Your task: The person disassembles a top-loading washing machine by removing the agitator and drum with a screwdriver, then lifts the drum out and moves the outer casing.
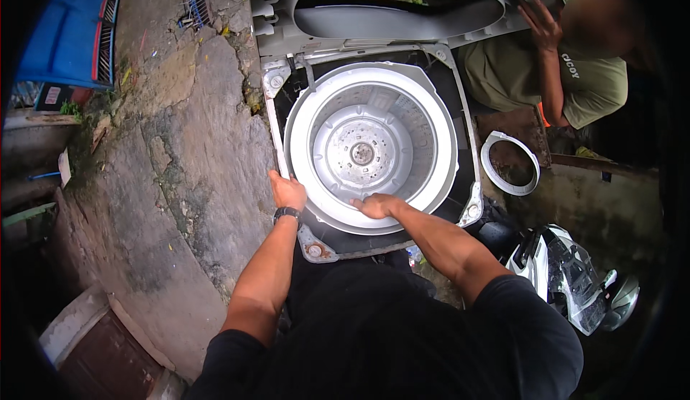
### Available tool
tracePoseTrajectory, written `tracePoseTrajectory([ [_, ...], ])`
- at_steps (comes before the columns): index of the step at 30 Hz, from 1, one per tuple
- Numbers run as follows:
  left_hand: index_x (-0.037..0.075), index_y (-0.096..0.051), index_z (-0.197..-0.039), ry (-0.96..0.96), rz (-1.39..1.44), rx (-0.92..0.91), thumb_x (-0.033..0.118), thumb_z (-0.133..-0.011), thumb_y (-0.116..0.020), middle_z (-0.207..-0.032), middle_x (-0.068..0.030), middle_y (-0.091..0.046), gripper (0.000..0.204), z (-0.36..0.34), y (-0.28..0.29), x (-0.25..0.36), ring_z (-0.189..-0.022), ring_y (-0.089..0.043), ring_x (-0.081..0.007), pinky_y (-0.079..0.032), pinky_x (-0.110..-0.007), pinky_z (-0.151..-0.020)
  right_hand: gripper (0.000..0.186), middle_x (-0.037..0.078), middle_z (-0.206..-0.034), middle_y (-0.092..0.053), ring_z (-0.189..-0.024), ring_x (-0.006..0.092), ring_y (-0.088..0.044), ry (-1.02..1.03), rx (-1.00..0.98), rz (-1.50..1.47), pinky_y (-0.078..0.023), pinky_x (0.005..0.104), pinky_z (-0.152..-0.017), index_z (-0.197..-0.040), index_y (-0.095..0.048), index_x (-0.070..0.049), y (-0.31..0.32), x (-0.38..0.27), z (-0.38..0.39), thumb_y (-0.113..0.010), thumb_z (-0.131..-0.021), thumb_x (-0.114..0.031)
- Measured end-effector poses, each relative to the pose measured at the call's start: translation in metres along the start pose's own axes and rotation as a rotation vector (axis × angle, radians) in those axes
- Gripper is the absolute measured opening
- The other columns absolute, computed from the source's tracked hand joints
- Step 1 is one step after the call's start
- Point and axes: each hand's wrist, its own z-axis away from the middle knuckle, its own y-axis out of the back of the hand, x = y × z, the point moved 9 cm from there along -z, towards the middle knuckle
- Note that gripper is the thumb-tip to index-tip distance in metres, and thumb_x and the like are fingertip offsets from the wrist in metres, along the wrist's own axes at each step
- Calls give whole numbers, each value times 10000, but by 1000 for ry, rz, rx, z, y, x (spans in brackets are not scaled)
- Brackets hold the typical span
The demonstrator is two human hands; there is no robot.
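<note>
An opened top-loading washing machine (472,170) stands below me, its steel drum (341,141) ringed by a white rim (305,141). My left hand (287,190) grips the machine's left edge near the front corner, beside a metal corner bracket (316,249). My right hand (377,204) holds the front of the rim, fingers bent over its inner edge. The grey top panel (399,23), with a large oval opening, is raised at the back; a forearm shows through or in that opening.
A co-worker (532,80) at upper right holds the panel. A loose white ring (492,170) lies right of the machine, above a white motorbike (560,270). Cracked concrete ground (172,170) runs along the left, with a blue object (54,26) at upper left.
</note>
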Motion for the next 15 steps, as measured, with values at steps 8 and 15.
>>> tracePoseTrajectory([
  [8,-55,-413,-1197,25,-35,11,81,-935,-628,-1129,-348,-601,365,2,2,8,-1064,-598,-521,-466,-547,-933,839,222,-1486,-515,-1412,379,-445,-37,67,-61,-329,423,-1191,-1413,-575,-30,-32,9,-19,-135,-1031,-634],
  [15,-32,-405,-1205,-37,-71,34,91,-944,-595,-1081,-365,-643,346,-3,-1,3,-1039,-632,-525,-486,-567,-911,872,266,-1461,-521,-1389,410,-461,32,52,-74,-328,437,-1181,-1381,-596,-4,-29,0,-8,-161,-1018,-668],
])
